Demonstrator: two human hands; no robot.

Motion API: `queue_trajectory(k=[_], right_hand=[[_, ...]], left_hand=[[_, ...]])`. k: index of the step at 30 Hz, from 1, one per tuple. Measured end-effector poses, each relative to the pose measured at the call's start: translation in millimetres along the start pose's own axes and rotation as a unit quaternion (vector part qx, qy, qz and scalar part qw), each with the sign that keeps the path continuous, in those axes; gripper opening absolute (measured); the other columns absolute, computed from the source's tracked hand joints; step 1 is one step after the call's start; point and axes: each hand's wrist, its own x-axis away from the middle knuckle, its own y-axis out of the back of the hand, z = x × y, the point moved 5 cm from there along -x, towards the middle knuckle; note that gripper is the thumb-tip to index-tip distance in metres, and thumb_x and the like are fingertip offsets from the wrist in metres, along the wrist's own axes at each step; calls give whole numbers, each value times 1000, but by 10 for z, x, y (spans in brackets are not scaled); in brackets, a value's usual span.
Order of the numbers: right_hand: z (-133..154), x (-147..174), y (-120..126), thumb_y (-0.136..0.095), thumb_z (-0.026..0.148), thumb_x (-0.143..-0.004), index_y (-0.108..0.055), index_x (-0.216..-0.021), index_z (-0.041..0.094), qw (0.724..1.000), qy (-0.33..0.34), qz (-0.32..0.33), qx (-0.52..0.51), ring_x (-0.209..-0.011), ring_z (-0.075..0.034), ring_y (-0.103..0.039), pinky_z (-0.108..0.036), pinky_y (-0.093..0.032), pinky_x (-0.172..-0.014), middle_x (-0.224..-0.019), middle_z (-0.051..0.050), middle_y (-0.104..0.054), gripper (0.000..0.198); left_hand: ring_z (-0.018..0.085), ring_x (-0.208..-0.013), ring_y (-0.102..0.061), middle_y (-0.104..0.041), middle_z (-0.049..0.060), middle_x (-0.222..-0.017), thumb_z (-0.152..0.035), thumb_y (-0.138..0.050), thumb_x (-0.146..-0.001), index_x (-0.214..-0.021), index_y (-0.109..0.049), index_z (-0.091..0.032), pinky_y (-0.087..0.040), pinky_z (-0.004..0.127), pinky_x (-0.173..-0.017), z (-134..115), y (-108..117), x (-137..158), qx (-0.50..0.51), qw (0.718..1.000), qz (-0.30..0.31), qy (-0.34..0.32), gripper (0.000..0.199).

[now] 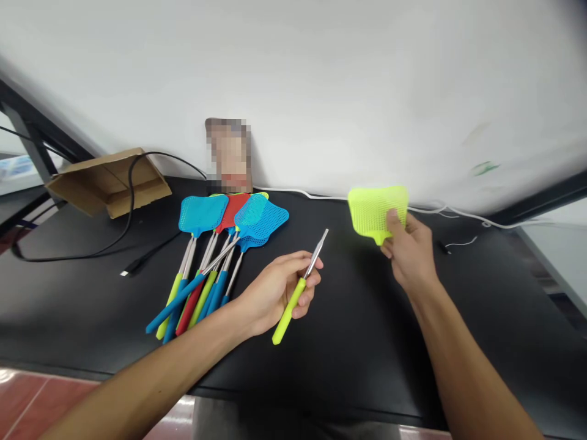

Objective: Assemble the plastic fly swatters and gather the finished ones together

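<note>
My left hand [287, 284] is closed around a fly swatter handle [290, 310] with a yellow-green grip and a short metal rod, its bare tip slanting up to the right. In my right hand [410, 247], thumb in front, is a yellow-green fly swatter head [376, 211], a perforated paddle held upright. Handle and head are apart, with a gap between them. Left of my left hand lies a pile of fly swatters [204, 214] with blue, red and yellow-green heads. One blue-handled swatter [183, 299] lies slantwise across the others.
An open cardboard box [110, 177] sits at the back left, with a black cable [131, 208] looping past it. A blurred-out upright object [229, 156] leans on the white wall. Along the wall's foot runs a white cable [307, 194]. All stand on a black table [348, 366].
</note>
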Motion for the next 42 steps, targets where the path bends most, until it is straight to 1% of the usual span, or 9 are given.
queue_trajectory(k=[2,4,7,10,13,15,23,31,42], right_hand=[[50,36,-22,-84,44,-78,-62,-79,22,994,-17,5,-111,-48,-8,-38,-24,-29,-45,-59,6,-51,31],[105,88,-76,-84,36,-79,-64,-83,22,990,-24,27,-134,-53,-10,-45,-24,-34,-47,-65,3,-59,25],[155,216,-185,-83,32,-80,-67,-87,22,987,-41,50,-144,-57,-11,-51,-24,-37,-48,-70,1,-64,20],[207,378,-304,-80,34,-84,-68,-90,22,986,-48,74,-144,-60,-12,-56,-25,-39,-49,-74,0,-65,18],[273,509,-370,-78,34,-87,-69,-90,22,985,-40,85,-145,-63,-13,-58,-26,-41,-51,-77,0,-65,14],[306,561,-386,-76,34,-88,-70,-90,23,984,-37,91,-148,-64,-13,-58,-27,-42,-52,-77,0,-64,13],[317,620,-406,-73,32,-93,-70,-91,25,978,-34,120,-166,-67,-14,-58,-28,-44,-53,-82,-1,-64,8],[320,629,-415,-74,37,-91,-68,-88,25,979,-38,127,-157,-67,-15,-58,-29,-44,-53,-75,0,-61,14],[303,621,-417,-67,31,-98,-66,-88,23,971,-18,175,-163,-66,-14,-59,-27,-46,-54,-74,0,-64,13]], left_hand=[[7,-48,-44,-46,-4,-71,-34,-57,-98,-96,-58,-19,-35,16,-37,14,-5,2,-13,1000,-3,9,16],[7,-47,-43,-44,-5,-69,-40,-58,-99,-94,-57,-19,-35,16,-37,14,-25,11,-41,999,-3,4,21],[6,-44,-44,-46,-6,-66,-45,-58,-99,-93,-58,-18,-38,17,-35,-16,-61,32,-113,993,-7,-40,27],[8,-41,-48,-49,-6,-63,-47,-57,-99,-102,-61,-18,-41,18,-34,-45,-89,55,-181,980,-15,-83,30],[8,-40,-51,-51,-6,-61,-47,-54,-100,-110,-64,-17,-43,17,-35,-49,-109,77,-222,970,-10,-97,33],[8,-40,-51,-52,-6,-61,-47,-53,-101,-109,-65,-16,-43,17,-35,-46,-117,90,-237,967,-4,-99,33],[7,-39,-51,-52,-6,-62,-45,-54,-102,-105,-65,-18,-42,16,-34,-27,-118,88,-205,976,10,-69,29],[7,-38,-49,-52,-6,-62,-42,-54,-102,-104,-66,-18,-41,16,-33,-34,-127,85,-183,982,17,-45,27],[5,-37,-43,-47,-7,-58,-44,-57,-102,-104,-68,-17,-36,15,-33,-29,-134,96,-179,982,34,-54,29]])
